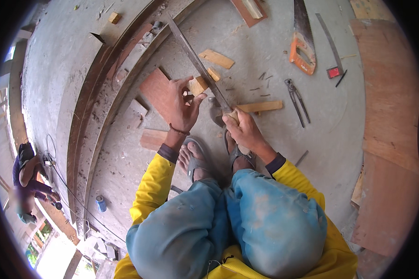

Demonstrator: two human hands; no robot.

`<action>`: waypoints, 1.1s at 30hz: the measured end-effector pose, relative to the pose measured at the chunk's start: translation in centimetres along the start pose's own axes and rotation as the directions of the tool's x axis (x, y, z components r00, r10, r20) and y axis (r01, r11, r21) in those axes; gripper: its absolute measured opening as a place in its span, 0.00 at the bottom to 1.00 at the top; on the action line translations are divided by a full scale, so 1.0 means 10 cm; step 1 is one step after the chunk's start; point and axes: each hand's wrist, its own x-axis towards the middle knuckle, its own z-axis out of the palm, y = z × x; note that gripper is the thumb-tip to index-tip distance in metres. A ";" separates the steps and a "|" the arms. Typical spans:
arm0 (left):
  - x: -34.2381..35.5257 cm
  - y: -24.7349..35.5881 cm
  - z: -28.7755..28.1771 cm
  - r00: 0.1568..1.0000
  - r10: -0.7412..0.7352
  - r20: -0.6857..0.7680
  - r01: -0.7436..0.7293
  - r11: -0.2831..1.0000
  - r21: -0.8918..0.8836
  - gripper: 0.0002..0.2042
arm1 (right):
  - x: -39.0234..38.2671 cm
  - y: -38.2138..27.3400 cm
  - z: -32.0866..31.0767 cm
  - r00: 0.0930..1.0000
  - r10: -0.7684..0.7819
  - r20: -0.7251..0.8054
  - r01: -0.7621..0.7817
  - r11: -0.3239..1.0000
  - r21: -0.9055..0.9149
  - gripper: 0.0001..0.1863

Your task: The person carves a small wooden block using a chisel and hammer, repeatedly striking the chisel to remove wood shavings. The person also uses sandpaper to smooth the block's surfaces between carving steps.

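Observation:
My right hand (243,129) is wrapped round the wooden handle of a machete (198,60). Its long straight blade slants away to the far left. My left hand (185,103) grips a small wood block (198,85) between thumb and fingers, right beside the blade. Whether blade and block touch I cannot tell. Just past the blade lies a small wood chip (213,74), with a longer wood offcut (217,59) beyond it. A hammer (215,112) lies on the floor between my hands, partly hidden. Under my left hand is a reddish board (156,92).
To the right lie an orange-handled handsaw (303,56), a try square (334,72), pincers (297,100) and a wood strip (261,106). Plywood sheets (388,93) line the right side. Curved metal channels (95,97) run along the left. Another person (27,179) crouches at far left, near a cable.

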 end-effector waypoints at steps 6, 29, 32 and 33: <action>-0.04 -0.06 -0.08 0.997 -0.039 -0.060 0.036 0.998 -0.061 0.28 | 0.04 -0.21 -0.19 0.903 0.365 0.226 -0.413 0.597 0.687 0.13; -0.06 0.23 0.03 0.972 -0.186 -0.145 0.130 0.936 -0.327 0.15 | -0.02 -0.44 -0.10 0.917 -0.374 -0.138 0.324 0.901 -0.290 0.17; -0.07 0.27 0.03 0.971 -0.188 -0.149 0.128 0.932 -0.338 0.13 | -0.03 -0.34 -0.07 0.975 -0.219 -0.041 0.189 0.910 -0.369 0.19; -0.08 0.28 0.04 0.967 -0.202 -0.157 0.137 0.927 -0.349 0.13 | -0.06 -0.34 -0.07 0.981 -0.188 -0.037 0.166 0.931 -0.324 0.20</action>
